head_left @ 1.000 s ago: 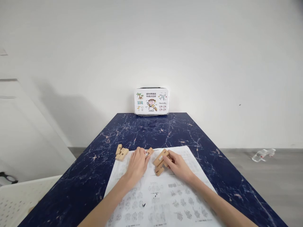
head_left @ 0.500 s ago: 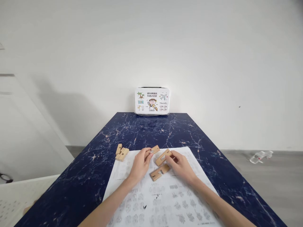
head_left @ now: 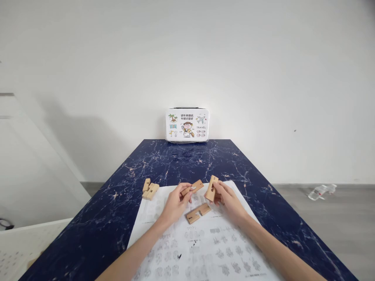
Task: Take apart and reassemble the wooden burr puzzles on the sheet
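Between the fingers of my left hand (head_left: pixel 177 200) is a notched wooden puzzle piece (head_left: pixel 198 187), tilted up to the right. My right hand (head_left: pixel 230 198) grips a second wooden puzzle piece (head_left: pixel 210 192), marked 2, which stands nearly upright with a hole in its middle. The two held pieces are apart. Below and between my hands, a third notched wooden puzzle piece (head_left: pixel 193 217) with a dark mark near one end lies on the printed paper sheet (head_left: pixel 187 249). My fingertips partly cover both held pieces.
Left of the sheet's top corner sits a small cluster of wooden pieces (head_left: pixel 150 190). A white case with cartoon prints (head_left: pixel 187 125) stands against the wall at the far end of the blue marbled table (head_left: pixel 181 160). A clear plastic bottle (head_left: pixel 318 192) lies on the floor at right.
My right hand has lifted the piece marked 2 and turned it more upright, away from the piece on the paper. My left hand has shifted its piece slightly right.
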Demonstrator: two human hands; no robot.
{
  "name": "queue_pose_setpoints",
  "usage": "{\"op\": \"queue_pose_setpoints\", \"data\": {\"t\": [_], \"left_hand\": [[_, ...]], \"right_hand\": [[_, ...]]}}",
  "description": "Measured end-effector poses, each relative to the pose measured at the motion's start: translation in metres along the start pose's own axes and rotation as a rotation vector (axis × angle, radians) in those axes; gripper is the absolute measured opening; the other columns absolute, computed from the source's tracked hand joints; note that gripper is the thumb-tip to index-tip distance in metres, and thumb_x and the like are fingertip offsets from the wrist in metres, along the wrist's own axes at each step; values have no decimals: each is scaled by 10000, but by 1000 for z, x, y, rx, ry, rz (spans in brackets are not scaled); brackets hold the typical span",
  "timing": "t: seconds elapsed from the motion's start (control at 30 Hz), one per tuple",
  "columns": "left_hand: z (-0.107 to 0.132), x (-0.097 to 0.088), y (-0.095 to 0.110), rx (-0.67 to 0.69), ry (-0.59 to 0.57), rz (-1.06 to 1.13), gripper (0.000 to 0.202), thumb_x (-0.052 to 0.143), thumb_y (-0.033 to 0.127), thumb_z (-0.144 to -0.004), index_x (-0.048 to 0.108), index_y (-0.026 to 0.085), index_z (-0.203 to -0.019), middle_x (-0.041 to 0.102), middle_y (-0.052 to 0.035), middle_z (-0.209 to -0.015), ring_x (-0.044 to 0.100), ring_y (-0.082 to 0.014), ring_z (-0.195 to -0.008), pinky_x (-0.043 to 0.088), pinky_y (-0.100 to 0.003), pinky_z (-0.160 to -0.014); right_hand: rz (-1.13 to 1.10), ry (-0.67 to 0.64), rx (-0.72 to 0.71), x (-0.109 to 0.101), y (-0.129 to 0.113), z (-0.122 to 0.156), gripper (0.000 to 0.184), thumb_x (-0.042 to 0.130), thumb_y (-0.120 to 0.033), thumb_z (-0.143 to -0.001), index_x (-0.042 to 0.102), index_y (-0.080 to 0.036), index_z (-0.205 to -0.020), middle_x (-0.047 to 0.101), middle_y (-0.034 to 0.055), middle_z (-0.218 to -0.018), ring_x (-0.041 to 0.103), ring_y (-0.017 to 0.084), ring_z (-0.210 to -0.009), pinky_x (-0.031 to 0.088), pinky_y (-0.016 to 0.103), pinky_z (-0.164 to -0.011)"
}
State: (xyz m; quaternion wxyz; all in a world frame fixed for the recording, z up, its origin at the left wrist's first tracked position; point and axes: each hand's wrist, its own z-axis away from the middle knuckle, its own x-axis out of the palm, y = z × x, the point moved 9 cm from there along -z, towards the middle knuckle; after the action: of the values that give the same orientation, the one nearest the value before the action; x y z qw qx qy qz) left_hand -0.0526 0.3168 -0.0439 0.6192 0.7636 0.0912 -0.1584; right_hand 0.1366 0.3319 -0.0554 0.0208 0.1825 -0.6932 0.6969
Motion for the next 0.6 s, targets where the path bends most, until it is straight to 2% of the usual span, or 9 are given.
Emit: {"op": "queue_pose_setpoints", "data": {"t": [0.1,0.17,0.23,0.3,0.37,0.5,0.6], "left_hand": [[0,1,4,-3,-9,25,373,599,486,-965,616,192,-1195,731,-77,-930,672,-195,-802,528,-305,-731],[1,1,6,-11,-15,27,381,604,492,-955,621,191,-1188,733,-81,-947,672,-197,-815,520,-303,-724],[1,1,8,-21,-20,16,391,603,504,-947,630,192,-1181,724,-75,-927,667,-201,-807,509,-300,-706],[1,1,10,-30,-25,5,400,601,520,-938,638,197,-1170,709,-64,-890,660,-203,-790,503,-301,-694],[1,2,10,-40,-29,1,408,596,527,-932,642,200,-1171,689,-48,-840,651,-203,-766,505,-309,-707],[0,1,5,-43,-8,-8,398,561,505,-955,636,190,-1187,659,-29,-775,643,-202,-747,507,-323,-746],[-2,0,0,-28,18,-10,396,520,497,-991,622,193,-1223,689,-46,-828,659,-209,-784,513,-328,-766]], "right_hand": [[-19,-36,-9,4,0,1,460,615,-690,-926,535,-238,-897,648,4,-670,557,161,-517,340,279,-509],[28,-50,-32,6,-2,3,460,547,-697,-965,500,-245,-889,570,-40,-577,436,124,-416,297,274,-473],[112,-50,-63,7,-4,4,472,523,-709,-972,497,-246,-883,467,-77,-529,313,100,-396,243,267,-453],[203,-42,-90,7,-5,4,488,525,-726,-958,526,-242,-895,391,-89,-530,275,104,-431,220,264,-458],[315,-3,-124,5,-7,4,491,521,-724,-954,569,-237,-912,392,-76,-548,316,123,-470,249,271,-483],[620,139,-240,-4,-18,5,427,502,-644,-980,625,-249,-872,574,4,-652,492,191,-586,350,310,-583],[763,136,-286,-3,-19,5,391,497,-598,-990,623,-268,-821,632,24,-691,542,220,-604,356,325,-608]]}}
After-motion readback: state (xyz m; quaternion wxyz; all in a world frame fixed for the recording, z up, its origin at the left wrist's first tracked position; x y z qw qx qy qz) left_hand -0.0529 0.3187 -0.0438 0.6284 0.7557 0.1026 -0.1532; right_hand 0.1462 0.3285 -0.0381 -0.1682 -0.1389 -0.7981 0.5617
